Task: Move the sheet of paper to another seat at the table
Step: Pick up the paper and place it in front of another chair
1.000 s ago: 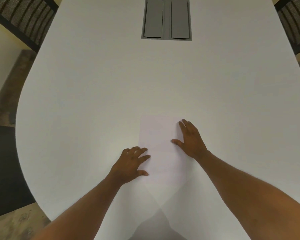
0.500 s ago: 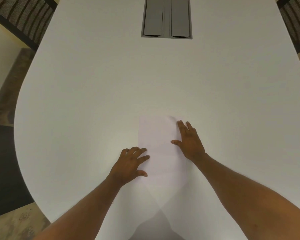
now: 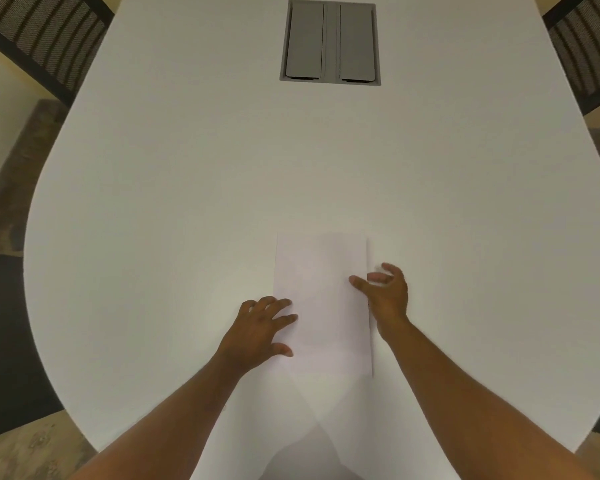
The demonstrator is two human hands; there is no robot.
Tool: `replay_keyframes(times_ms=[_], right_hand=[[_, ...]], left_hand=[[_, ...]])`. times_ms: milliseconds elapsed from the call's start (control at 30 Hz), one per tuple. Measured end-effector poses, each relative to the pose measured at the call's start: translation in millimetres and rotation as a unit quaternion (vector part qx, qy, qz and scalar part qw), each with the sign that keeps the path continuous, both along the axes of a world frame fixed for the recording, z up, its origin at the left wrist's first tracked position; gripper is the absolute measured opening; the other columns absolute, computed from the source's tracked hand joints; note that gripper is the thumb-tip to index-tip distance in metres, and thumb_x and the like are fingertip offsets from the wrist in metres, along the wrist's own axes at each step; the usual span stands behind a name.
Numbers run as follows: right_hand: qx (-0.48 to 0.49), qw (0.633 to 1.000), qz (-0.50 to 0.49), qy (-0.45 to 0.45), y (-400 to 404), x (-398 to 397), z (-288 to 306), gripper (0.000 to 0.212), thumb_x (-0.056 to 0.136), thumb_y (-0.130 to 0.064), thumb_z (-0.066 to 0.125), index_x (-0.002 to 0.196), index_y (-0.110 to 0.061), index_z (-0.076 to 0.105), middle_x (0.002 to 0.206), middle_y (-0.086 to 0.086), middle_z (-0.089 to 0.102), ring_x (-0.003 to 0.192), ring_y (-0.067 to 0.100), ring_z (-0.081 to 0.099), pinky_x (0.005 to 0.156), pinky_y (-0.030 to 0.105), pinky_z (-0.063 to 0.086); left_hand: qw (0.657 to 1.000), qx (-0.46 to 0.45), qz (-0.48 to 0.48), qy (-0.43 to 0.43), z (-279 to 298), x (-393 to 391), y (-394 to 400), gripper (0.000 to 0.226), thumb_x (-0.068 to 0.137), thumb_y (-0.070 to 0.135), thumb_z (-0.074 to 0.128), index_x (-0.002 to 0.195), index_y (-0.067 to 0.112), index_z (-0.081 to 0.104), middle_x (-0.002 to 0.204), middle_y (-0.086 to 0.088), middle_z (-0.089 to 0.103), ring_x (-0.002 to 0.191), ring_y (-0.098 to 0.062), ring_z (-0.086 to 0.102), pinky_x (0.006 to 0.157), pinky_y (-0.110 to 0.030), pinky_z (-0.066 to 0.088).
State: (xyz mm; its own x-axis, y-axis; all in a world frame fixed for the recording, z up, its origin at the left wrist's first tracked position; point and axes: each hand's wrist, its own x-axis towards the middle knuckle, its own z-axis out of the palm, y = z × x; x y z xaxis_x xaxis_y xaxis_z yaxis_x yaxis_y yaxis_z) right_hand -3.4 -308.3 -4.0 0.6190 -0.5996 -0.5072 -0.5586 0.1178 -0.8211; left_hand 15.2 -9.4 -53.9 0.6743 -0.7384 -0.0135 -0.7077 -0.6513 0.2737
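At the near end of the white oval counter [image 3: 187,188], your right hand [image 3: 385,292] has curled its grip onto the plain white paper sheet [image 3: 321,289], lifting its right edge; your left hand [image 3: 260,327] rests flat, grasping nothing.

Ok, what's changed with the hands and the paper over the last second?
The right hand slid off the paper toward its right edge and curled its fingers there, thumb on top, starting to lift that edge; no firm grip is visible yet. The left hand stayed spread on the sheet's left edge. The paper itself has not moved along the table.
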Motion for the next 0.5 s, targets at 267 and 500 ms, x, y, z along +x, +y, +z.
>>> replay_keyframes(times_ms=[267,500], right_hand=[[-0.065,0.985,0.151,0.051,-2,-28,-5,0.021,0.080,-0.014,0.090,0.095,-0.011,0.076,0.090,0.002,0.080,0.089,0.026,0.077,0.082,0.037,0.062],[-0.026,0.993,0.117,-0.003,-5,-27,28,0.021,0.080,-0.015,0.090,0.091,-0.022,0.073,0.097,0.004,0.079,0.099,0.029,0.075,0.090,0.042,0.060]], left_hand=[[0.999,0.011,0.029,0.024,11,-4,-5,0.072,0.086,0.081,0.052,0.134,0.032,0.071,0.156,0.006,0.057,0.140,-0.024,0.052,0.108,-0.056,0.048],[0.959,-0.127,0.245,0.063,59,0,-20,0.067,0.092,0.075,0.051,0.135,0.028,0.072,0.153,0.000,0.059,0.138,-0.028,0.055,0.110,-0.050,0.048]])
